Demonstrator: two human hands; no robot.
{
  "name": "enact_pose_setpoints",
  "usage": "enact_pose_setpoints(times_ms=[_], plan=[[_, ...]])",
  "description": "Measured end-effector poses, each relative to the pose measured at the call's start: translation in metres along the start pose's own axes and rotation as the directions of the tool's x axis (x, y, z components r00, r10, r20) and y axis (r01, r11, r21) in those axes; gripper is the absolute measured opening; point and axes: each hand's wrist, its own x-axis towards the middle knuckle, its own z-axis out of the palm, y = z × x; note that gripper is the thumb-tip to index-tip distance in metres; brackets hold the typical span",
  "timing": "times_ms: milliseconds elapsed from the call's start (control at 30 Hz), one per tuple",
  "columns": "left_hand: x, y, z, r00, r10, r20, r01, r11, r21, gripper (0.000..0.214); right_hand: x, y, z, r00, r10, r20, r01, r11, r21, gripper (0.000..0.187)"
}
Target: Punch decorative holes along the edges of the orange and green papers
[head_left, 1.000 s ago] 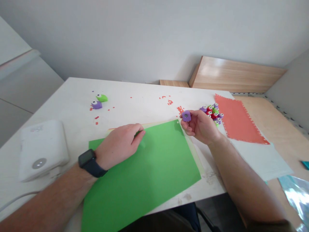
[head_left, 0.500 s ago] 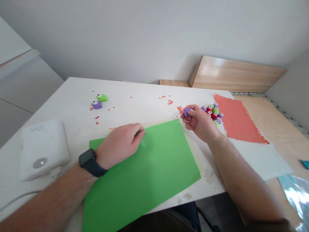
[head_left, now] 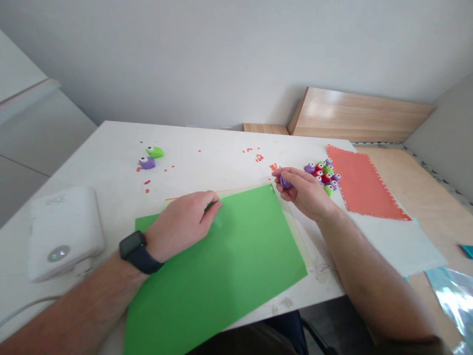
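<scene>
**Item 1:** right hand [head_left: 305,193], palm turned inward, wrist raised off the table, fingers half-closed and gripping a purple craft punch [head_left: 285,183]. The punch is mostly hidden by the fingers and is sitting just above the far edge of the green paper sheet [head_left: 236,266], not touching it as far as the view shows. Judged from this hold, the work in hand is handling the punch, and reaching the paper calls for only a short move of the right hand.

**Item 2:** left hand [head_left: 181,224], forearm lying across the near side of the green paper sheet, fingers curled and resting on the sheet. A small bit of green is showing between the fingers, but whether it is a loose piece or part of the sheet cannot be told. A black smartwatch [head_left: 132,245] is sitting on the wrist.

**Item 3:** 1 cluster of craft punches [head_left: 321,173], lying just beyond the right hand.

**Item 4:** 1 red-orange paper sheet with a nibbled edge [head_left: 365,187], lying to the right of the right hand.

**Item 5:** 2 craft punches, 1 green [head_left: 155,152] and 1 purple [head_left: 147,163], lying well beyond the left hand.
</scene>
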Motion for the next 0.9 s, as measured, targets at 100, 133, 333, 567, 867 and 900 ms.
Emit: enact_pose_setpoints(times_ms=[100, 133, 333, 567, 867, 900], plan=[[0.0007, 0.0002, -0.0001, 1.000, -0.003, 0.004, 0.003, 1.000, -0.006, 0.029, 0.0026, 0.0023, -0.0016, 1.000, -0.017, 0.005, 0.017, 0.998, 0.060, 0.020], [0.0010, 0.0002, 0.0000, 1.000, -0.003, 0.004, 0.003, 1.000, -0.007, 0.028, 0.0033, 0.0027, -0.0022, 1.000, -0.016, 0.011, 0.015, 0.996, 0.083, 0.020], [0.0013, 0.0003, 0.0009, 1.000, -0.002, 0.008, 0.002, 1.000, 0.001, 0.029, 0.0017, 0.0021, -0.0040, 0.999, -0.023, 0.034, 0.021, 0.997, 0.079, 0.024], [0.0007, 0.0005, 0.0006, 1.000, -0.003, 0.007, 0.003, 1.000, 0.001, 0.028, -0.0014, 0.0003, -0.0042, 0.996, -0.021, 0.085, 0.016, 0.999, 0.051, 0.029], [0.0012, -0.0007, 0.0019, 1.000, -0.002, -0.004, 0.002, 1.000, 0.004, 0.028, -0.0040, -0.0029, -0.0008, 0.997, -0.024, 0.071, 0.019, 0.998, 0.064, 0.026], [0.0013, -0.0007, 0.0020, 1.000, -0.002, -0.003, 0.002, 1.000, 0.005, 0.028, -0.0042, -0.0029, -0.0008, 0.997, -0.025, 0.074, 0.020, 0.998, 0.067, 0.026]])
